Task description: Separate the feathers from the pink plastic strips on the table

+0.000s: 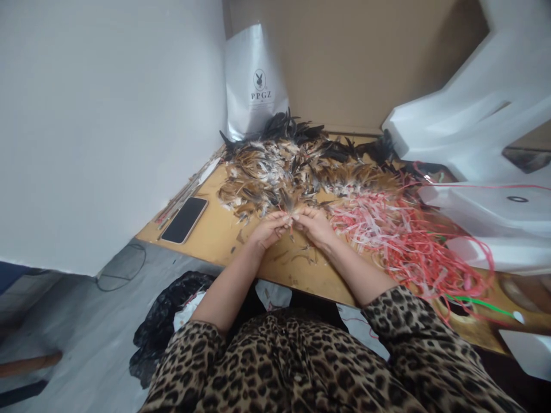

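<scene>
My left hand and my right hand meet close together above the front of the wooden table, both with fingers pinched. Between them they hold a small bunch of feathers, its brown tips pointing away from me and a bit of pink-red strand at its base. Just beyond my hands spreads a large pile of brown, white and black feathers. To the right of my right hand lies a tangled heap of pink and red ribbon strands. Feather scraps lie on the tabletop below my fingers.
A phone lies at the table's left side, beside thin sticks. Behind the feathers stands a white bag against the wall. White molded plastic crowds the right. A black plastic bag sits on the floor at left.
</scene>
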Motion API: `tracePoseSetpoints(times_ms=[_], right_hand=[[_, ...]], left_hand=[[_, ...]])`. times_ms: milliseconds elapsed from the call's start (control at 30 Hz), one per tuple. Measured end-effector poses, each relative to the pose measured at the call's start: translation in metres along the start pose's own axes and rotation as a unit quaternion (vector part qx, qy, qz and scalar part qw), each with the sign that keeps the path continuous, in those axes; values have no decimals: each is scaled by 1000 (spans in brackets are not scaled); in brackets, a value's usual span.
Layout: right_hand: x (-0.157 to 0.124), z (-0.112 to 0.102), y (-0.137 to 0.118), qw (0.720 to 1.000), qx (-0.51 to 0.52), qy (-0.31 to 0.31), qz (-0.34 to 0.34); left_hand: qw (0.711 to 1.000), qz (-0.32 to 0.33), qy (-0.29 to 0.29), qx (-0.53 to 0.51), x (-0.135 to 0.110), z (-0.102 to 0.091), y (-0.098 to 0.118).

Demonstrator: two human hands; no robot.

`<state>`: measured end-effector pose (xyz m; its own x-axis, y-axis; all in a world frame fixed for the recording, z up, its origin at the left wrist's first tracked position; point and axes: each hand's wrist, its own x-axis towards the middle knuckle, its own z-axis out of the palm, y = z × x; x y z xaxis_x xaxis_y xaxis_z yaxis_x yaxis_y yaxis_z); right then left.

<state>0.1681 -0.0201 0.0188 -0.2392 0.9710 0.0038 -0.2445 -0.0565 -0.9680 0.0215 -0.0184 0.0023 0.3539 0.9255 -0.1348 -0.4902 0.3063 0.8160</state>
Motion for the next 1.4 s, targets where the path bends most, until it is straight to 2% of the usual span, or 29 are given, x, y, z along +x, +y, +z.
tracePoseSetpoints(times_ms=[100, 267, 367, 500, 667, 733, 833, 967, 1067, 1167, 1300, 1400], right_hand=[[2, -1, 2, 1000, 15, -15, 13], [2, 1, 4, 996, -43, 81, 3], [0, 1, 2, 990, -99, 96, -13], [-1, -1, -3, 982, -166, 88, -24], [0, -4, -7, 971, -222, 92, 8], [0, -5, -8, 971, -224, 85, 21], [1, -8, -7, 982, -175, 61, 38], [3, -11, -5, 995, -91, 10, 40], [4, -11, -5, 996, -73, -6, 43], [4, -10, -6, 997, -54, 12, 45], [3, -8, -7, 996, -64, 59, 29], [2, -7, -7, 992, -93, 82, 18]], left_hand=[[1000, -7, 3, -9, 0, 1, 0], [986, 86, 103, 100, 3, 6, -2], [969, 117, 137, 166, 2, 9, -1], [956, 131, 153, 212, 1, 11, -1], [943, 181, 148, 239, 2, 12, 0], [948, 163, 141, 234, 2, 11, 0], [964, 111, 119, 209, 1, 8, 1], [991, 38, 54, 114, -1, 2, 3], [999, 1, 25, 48, -1, 1, 3], [998, 4, 38, 59, 1, 1, 2], [983, 49, 67, 165, 2, 2, 1], [973, 63, 74, 208, 2, 3, 0]])
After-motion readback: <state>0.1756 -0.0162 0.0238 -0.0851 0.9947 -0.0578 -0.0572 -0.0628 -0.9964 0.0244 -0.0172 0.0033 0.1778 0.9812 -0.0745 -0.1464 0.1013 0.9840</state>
